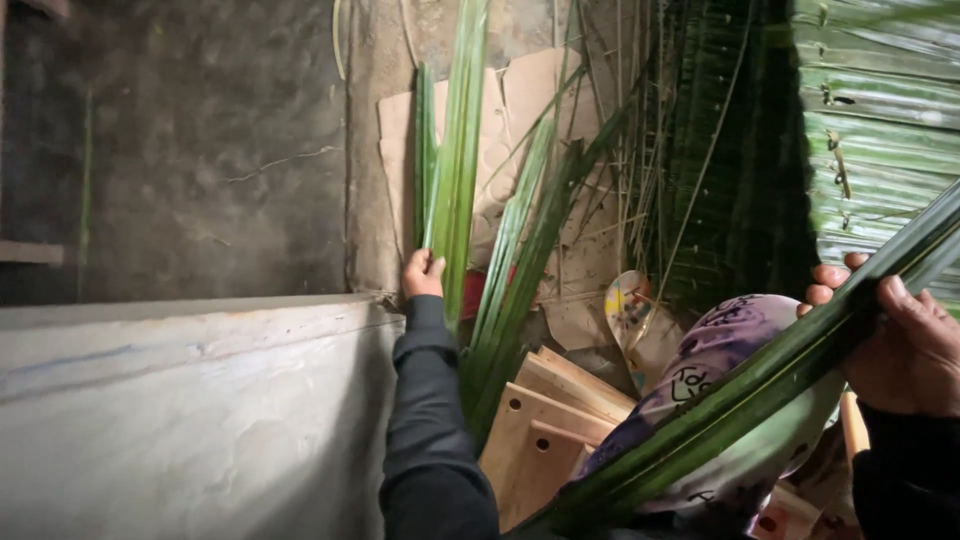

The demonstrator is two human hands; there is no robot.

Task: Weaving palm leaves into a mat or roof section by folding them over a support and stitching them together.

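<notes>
While L grip (422, 274) clasps leaves (452, 180), R grip (905, 345) frond (760, 390)

Flattened brown cardboard (520, 120) against wall

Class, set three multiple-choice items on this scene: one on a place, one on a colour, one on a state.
1. Where is the left hand?
A. on the upright leaves
B. on the wooden boards
C. on the grey slab

2. What colour is the long leaf in the right hand?
A. yellow
B. green
C. red

3. How does that leaf lie?
A. slanting
B. upright
C. rolled up

Key: 1 A, fingers close on the leaves; 2 B, dark green along its length; 3 A, it runs from lower middle to upper right.
</notes>
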